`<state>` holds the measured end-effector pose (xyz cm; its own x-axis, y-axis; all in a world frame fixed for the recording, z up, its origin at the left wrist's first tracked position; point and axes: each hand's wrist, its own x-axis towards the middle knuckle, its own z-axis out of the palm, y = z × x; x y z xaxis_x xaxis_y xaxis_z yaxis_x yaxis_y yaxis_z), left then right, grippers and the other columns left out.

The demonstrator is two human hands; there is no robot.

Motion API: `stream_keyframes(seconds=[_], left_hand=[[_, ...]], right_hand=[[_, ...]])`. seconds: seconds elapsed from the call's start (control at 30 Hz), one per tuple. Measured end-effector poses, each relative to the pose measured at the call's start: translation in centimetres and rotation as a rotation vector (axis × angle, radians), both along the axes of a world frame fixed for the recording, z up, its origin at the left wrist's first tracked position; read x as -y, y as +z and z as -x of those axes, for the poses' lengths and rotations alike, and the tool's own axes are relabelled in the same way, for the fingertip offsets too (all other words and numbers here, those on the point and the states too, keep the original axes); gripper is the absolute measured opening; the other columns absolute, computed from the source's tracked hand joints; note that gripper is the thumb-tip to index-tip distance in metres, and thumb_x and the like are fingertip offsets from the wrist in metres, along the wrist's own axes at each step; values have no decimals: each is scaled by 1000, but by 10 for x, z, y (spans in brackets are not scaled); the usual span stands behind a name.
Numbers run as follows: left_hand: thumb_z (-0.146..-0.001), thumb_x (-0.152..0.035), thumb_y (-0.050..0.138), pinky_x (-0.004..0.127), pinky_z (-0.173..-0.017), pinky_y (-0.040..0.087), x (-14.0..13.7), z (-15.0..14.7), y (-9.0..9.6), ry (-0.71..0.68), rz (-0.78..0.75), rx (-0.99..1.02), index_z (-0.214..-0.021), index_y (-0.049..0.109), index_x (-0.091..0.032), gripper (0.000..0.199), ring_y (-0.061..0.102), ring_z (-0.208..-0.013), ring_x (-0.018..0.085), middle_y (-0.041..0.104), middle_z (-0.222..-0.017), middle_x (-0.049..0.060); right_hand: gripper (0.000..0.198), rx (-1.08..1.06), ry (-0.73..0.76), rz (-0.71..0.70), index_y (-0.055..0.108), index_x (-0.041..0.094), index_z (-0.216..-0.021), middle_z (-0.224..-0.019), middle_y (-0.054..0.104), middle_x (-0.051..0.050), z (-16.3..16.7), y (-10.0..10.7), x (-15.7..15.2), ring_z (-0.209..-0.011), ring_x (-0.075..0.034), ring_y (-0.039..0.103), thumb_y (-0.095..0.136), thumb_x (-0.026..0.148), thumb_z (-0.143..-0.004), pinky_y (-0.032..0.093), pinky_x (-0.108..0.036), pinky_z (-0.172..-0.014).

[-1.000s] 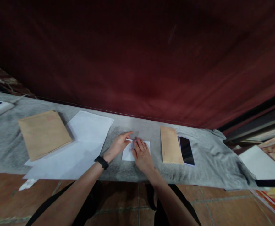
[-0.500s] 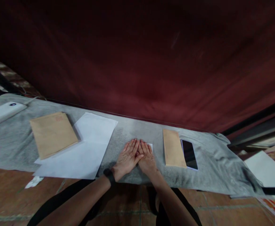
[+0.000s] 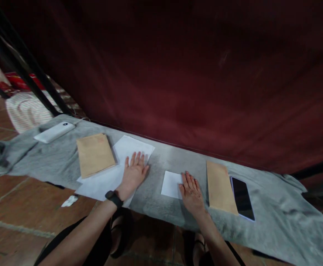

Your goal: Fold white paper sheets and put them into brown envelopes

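My left hand [image 3: 134,173] lies flat with its fingers spread on the white paper sheets [image 3: 106,188]. A dark band circles that wrist. Beside the sheets, partly over them, rests a stack of brown envelopes [image 3: 95,155]. My right hand [image 3: 191,191] is stretched out, its fingertips on the right edge of a small white folded paper [image 3: 171,184]. To the right of that hand lies a single brown envelope [image 3: 220,187], with a dark-screened phone [image 3: 243,198] in a pale purple case next to it.
A grey cloth [image 3: 161,210] covers the narrow bench. On its left end is a white device [image 3: 55,132] with a cable. A dark red sheet [image 3: 172,92] hangs behind the bench. On the tiled floor lies a crumpled white scrap [image 3: 69,201].
My hands have parted from pressing together on the small paper, uncovering it. The left one has moved left onto the white sheets; the right stays at the small paper's edge. The view has shifted left.
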<state>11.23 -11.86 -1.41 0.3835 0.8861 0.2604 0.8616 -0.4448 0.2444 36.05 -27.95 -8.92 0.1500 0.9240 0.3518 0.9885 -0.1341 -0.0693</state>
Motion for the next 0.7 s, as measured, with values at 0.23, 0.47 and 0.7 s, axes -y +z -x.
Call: stream_keyframes(seconds=[0.23, 0.47, 0.7], left_hand=[[-94, -54, 51, 61, -112, 31, -54, 125, 25, 634, 52, 104, -154, 29, -6, 80, 21, -151, 46, 24, -162, 32], [-84, -65, 59, 51, -96, 40, -52, 169, 23, 700, 259, -37, -142, 36, -4, 88, 52, -126, 48, 54, -135, 33], [-83, -59, 62, 48, -91, 41, -58, 179, 30, 788, 323, 14, -129, 46, -2, 74, 54, -123, 47, 58, -129, 31]], right_hand=[[57, 7, 1, -22, 41, 15, -156, -158, 44, -14, -4, -11, -2, -145, -29, 42, 27, 40, -107, 29, -48, -120], [56, 52, 18, -17, 38, 16, -157, -159, 42, -13, -6, -13, 0, -146, -28, 42, 25, 37, -107, 30, -49, -119], [57, 64, -11, 10, 44, 16, -154, -159, 44, -13, -4, -13, -2, -145, -28, 42, 22, 38, -106, 29, -49, -119]])
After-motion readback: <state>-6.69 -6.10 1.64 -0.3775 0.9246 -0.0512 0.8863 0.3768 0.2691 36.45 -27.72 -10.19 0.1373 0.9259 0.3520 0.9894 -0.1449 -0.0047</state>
